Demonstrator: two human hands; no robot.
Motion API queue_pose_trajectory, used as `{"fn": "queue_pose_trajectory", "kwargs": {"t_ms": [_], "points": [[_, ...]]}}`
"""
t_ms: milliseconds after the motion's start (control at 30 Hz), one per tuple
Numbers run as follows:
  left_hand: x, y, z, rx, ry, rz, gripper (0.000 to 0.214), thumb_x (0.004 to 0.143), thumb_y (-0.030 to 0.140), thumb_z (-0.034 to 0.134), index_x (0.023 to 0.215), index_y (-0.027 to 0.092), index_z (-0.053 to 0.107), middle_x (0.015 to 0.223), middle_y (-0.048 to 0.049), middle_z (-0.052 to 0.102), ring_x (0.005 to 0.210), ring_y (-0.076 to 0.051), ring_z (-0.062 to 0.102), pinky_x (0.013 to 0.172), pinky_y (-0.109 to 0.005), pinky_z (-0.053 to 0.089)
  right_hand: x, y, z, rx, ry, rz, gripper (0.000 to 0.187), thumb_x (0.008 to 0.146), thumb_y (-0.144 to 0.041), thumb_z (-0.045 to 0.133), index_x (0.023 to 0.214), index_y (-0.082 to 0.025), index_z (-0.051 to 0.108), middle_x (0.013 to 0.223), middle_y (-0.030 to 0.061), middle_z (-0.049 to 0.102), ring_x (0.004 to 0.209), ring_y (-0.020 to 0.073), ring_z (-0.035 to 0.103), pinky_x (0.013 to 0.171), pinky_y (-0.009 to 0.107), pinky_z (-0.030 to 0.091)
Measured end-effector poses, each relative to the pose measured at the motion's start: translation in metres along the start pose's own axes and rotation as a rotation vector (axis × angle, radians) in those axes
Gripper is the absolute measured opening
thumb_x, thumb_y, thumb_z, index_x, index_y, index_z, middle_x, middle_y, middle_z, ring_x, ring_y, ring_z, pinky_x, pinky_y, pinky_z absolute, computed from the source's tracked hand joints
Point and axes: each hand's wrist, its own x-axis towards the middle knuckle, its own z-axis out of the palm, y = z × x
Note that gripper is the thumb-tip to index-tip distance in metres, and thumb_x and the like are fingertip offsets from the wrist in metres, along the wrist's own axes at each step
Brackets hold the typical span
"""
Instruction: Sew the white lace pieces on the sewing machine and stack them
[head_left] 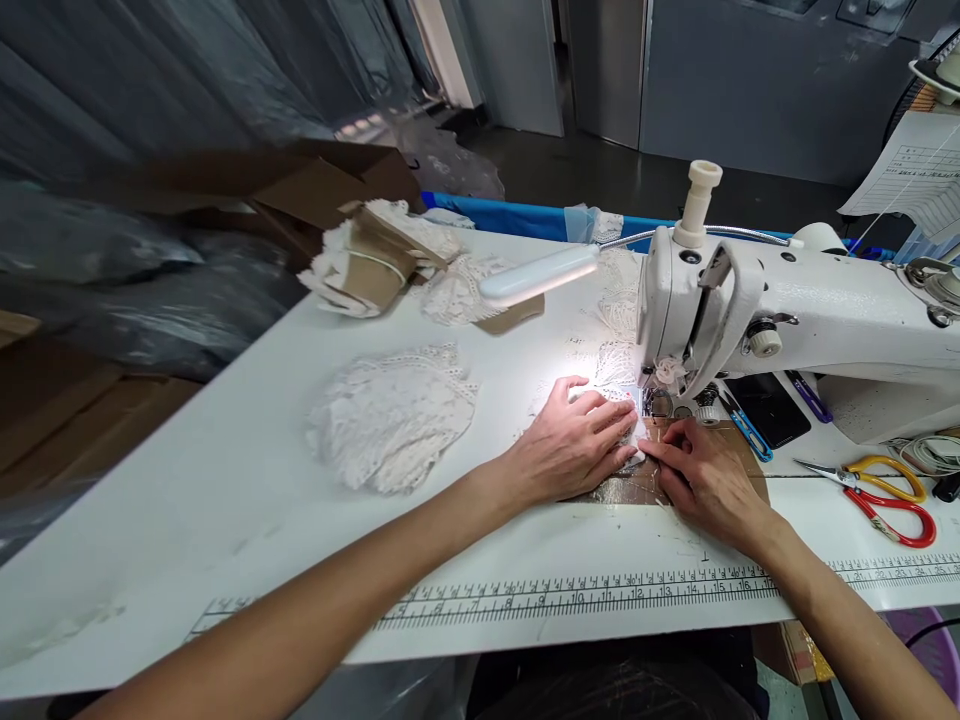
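Note:
My left hand (pixel 571 442) lies with its fingers stretched over a small piece of white lace (pixel 636 440), pressing it down left of the needle area. Close beside it, my right hand (pixel 703 478) has thumb and forefinger closed at the right edge of this lace. Just behind the hands is the head of a white sewing machine (pixel 667 300), its needle and presser foot partly hidden. More white lace (pixel 616 362) extends on the table behind my left fingers. Under both hands is a brownish plate (pixel 630 488).
On the left lies a lace pile (pixel 397 415); a banded lace bundle (pixel 375 265) sits behind it. A white lamp (pixel 540 275) reaches over the table. To the right are scissors (pixel 889 490), blue thread snips (pixel 748 425) and a black phone (pixel 769 408). A printed ruler (pixel 555 598) lines the front edge.

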Motion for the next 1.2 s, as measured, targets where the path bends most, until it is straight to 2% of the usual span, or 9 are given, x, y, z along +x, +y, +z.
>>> {"fn": "queue_pose_trajectory", "kwargs": {"t_ms": [267,433,567,800,1067,1200], "points": [[-0.0010,0.0017,0.0005,-0.038,-0.025,-0.042,0.034,0.104,0.031,0.035,0.109,0.015,0.064,0.112,-0.0093,0.071,0.085,-0.022,0.061,0.094,-0.051,0.042,0.0004,-0.0013,-0.0007,-0.023,0.007,-0.020,0.036,0.088,-0.014,0.056,0.121,-0.025,0.065,0.103,0.0089,0.058,0.088,0.0217,0.057,0.075,0.035,0.053],[-0.0013,0.0000,0.0016,-0.003,-0.030,0.008,0.033,0.104,0.028,0.035,0.113,0.015,0.064,0.115,-0.0097,0.070,0.086,-0.022,0.062,0.090,-0.048,0.043,-0.0005,-0.0007,-0.0001,-0.022,-0.007,-0.014,0.037,0.088,-0.014,0.054,0.122,-0.025,0.065,0.106,0.0093,0.058,0.089,0.0217,0.057,0.077,0.036,0.053],[-0.0021,-0.0021,0.0026,-0.039,-0.052,-0.006,0.032,0.103,0.027,0.036,0.115,0.016,0.064,0.117,-0.0106,0.069,0.091,-0.024,0.062,0.091,-0.048,0.044,0.0003,-0.0010,0.0000,-0.030,-0.028,0.001,0.039,0.089,-0.015,0.053,0.124,-0.027,0.063,0.107,0.0094,0.057,0.090,0.0225,0.056,0.078,0.037,0.052],[-0.0035,-0.0057,0.0040,-0.097,-0.089,-0.025,0.033,0.103,0.030,0.037,0.119,0.016,0.063,0.111,-0.0116,0.071,0.095,-0.024,0.062,0.094,-0.049,0.044,0.0018,-0.0039,-0.0006,-0.049,-0.076,0.020,0.042,0.089,-0.015,0.054,0.128,-0.028,0.060,0.108,0.0094,0.056,0.090,0.0224,0.055,0.079,0.038,0.051],[-0.0014,-0.0067,0.0021,-0.063,-0.059,0.019,0.031,0.103,0.027,0.038,0.116,0.016,0.064,0.113,-0.0097,0.070,0.090,-0.023,0.062,0.094,-0.049,0.045,0.0005,-0.0042,-0.0008,-0.039,-0.088,0.035,0.042,0.089,-0.016,0.055,0.128,-0.028,0.060,0.109,0.0097,0.056,0.092,0.0239,0.057,0.081,0.041,0.052],[-0.0007,-0.0064,0.0017,-0.051,-0.063,0.017,0.032,0.103,0.027,0.037,0.115,0.017,0.064,0.114,-0.0091,0.070,0.088,-0.022,0.062,0.094,-0.049,0.045,0.0035,-0.0033,-0.0021,-0.036,-0.073,0.075,0.040,0.090,-0.015,0.051,0.127,-0.026,0.060,0.105,0.0102,0.056,0.085,0.0219,0.057,0.073,0.035,0.053]]}}
